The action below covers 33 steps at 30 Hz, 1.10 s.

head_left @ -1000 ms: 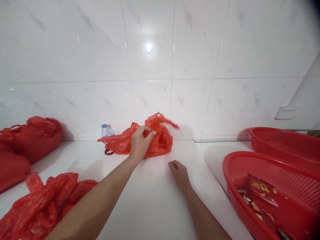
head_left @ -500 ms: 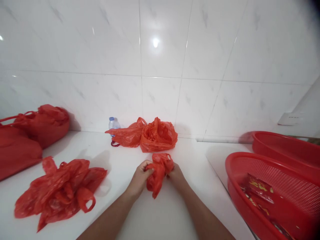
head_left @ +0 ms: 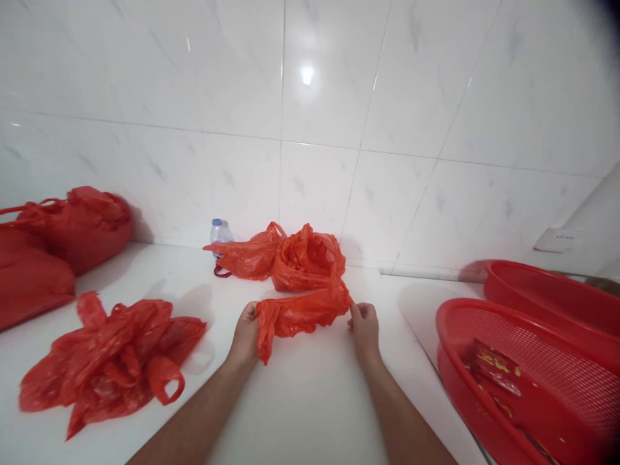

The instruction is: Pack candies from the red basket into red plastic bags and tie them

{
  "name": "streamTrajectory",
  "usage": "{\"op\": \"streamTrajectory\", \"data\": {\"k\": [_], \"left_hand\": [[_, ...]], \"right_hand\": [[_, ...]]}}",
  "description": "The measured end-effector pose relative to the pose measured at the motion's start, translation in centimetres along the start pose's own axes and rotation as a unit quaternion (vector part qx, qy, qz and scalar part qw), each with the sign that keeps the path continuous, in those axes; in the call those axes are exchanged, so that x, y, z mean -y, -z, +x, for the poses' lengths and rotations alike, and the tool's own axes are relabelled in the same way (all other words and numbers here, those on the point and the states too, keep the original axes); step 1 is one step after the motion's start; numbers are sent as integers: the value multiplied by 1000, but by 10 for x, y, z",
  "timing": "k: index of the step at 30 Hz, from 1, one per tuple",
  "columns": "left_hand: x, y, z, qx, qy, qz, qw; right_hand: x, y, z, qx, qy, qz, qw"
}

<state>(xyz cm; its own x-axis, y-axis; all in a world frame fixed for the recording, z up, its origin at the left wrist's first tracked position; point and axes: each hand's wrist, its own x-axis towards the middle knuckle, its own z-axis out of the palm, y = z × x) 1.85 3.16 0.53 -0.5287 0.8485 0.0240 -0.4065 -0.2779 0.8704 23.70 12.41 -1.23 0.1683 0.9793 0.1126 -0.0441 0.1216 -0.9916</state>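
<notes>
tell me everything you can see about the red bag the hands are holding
The red bag is thin, crinkled, glossy plastic, bunched into a loose strip stretched sideways above the white counter. The left hand grips one end, where a fold hangs down; the right hand pinches the other. It lies in front of a heap of similar bags; contact is unclear.

Left hand (head_left: 246, 329), right hand (head_left: 365, 323): pinching grips.

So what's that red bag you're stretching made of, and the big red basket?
The red bag looks like thin glossy plastic film: it crinkles and light shows through. The red basket seems stiff moulded plastic, with a smooth rim and mesh walls.
</notes>
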Motion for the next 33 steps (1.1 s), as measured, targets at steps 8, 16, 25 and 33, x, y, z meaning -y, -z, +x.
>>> {"op": "streamTrajectory", "data": {"k": [8,16,25,33], "left_hand": [[10,-16,-20,181,-32,83,980],[21,-20,-40,320,-21,151,935],[16,-24,-32,193,33,133,972],[7,0,3,-45,59,-70,995]], "right_hand": [[8,-22,-39,243,-25,24,969],[8,-21,-36,299,-35,166,939],[31,-31,-59,429,-57,159,887],[-3,3,10,81,-179,281,940]]}}
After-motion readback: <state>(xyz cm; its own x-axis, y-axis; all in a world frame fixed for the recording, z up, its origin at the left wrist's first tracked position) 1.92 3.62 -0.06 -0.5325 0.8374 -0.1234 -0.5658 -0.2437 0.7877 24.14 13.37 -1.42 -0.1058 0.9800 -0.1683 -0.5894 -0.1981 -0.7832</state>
